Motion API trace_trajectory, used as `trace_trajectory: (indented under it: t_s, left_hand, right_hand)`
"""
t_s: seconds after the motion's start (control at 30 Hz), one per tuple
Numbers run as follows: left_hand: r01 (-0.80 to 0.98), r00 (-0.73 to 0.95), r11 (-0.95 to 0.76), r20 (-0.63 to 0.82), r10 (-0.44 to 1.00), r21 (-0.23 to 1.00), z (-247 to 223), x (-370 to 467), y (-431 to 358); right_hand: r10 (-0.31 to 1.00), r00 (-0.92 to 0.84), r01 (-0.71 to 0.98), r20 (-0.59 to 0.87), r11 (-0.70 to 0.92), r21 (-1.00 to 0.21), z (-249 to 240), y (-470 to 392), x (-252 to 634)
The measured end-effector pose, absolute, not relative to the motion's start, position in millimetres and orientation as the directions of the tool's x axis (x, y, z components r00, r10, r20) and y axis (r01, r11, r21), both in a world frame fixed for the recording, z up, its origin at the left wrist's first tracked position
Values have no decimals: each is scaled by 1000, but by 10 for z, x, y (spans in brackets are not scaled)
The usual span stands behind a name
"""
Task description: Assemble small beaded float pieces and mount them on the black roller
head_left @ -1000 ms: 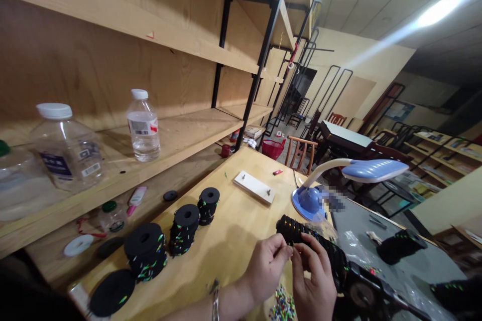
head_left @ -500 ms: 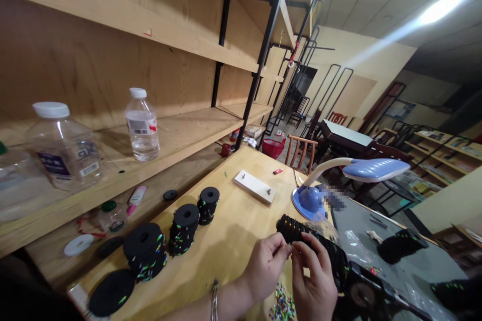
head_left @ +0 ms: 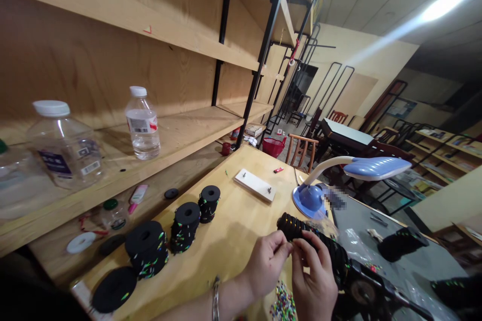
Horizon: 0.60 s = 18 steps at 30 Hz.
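Observation:
My left hand (head_left: 266, 261) is closed in a pinch at the near side of a black ribbed roll (head_left: 324, 247), which is mounted on a dark machine (head_left: 371, 286). Close beside it, my right hand (head_left: 314, 276) is also pinched, its fingertips almost meeting the left ones in front of the roll. Whatever lies between the fingertips is too small to make out. A pile of small multicoloured pieces (head_left: 283, 303) lies on the wooden table (head_left: 222, 246) below the hands.
Black spools with coloured bits (head_left: 146, 251) stand on the left of the table. A white board with two screws (head_left: 255, 185) and a blue lamp (head_left: 309, 200) are farther back. Bottles (head_left: 143, 133) stand on the shelf at left. Plastic bags lie on the grey surface at right.

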<state>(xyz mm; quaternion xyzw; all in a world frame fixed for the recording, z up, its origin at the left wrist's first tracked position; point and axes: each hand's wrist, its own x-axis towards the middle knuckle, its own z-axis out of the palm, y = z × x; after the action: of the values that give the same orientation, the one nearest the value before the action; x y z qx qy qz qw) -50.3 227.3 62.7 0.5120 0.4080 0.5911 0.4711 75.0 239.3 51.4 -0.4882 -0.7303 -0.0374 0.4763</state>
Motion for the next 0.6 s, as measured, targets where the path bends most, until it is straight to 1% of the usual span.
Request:
trace_trajectory:
  t_s: [0.13, 0.3, 0.47, 0.53, 0.6]
  left_hand:
    - [-125, -41, -221, 218, 975, 967, 643, -498, 2262]
    - [-146, -36, -223, 220, 975, 964, 643, -489, 2256]
    - [-146, -42, -239, 236, 971, 960, 611, -474, 2262]
    - [-133, -47, -244, 239, 970, 961, 621, -473, 2259]
    - [-129, -52, -246, 241, 969, 961, 649, -471, 2248]
  right_hand:
    - [633, -83, 765, 770, 536, -358, 540, 2405, 740]
    - [627, -65, 781, 777, 516, -351, 570, 2408, 714]
    - [612, -73, 820, 788, 486, -302, 577, 2407, 698]
    - [614, -78, 818, 785, 490, -302, 571, 2412, 711]
    - [612, -89, 785, 786, 529, -323, 570, 2421, 739]
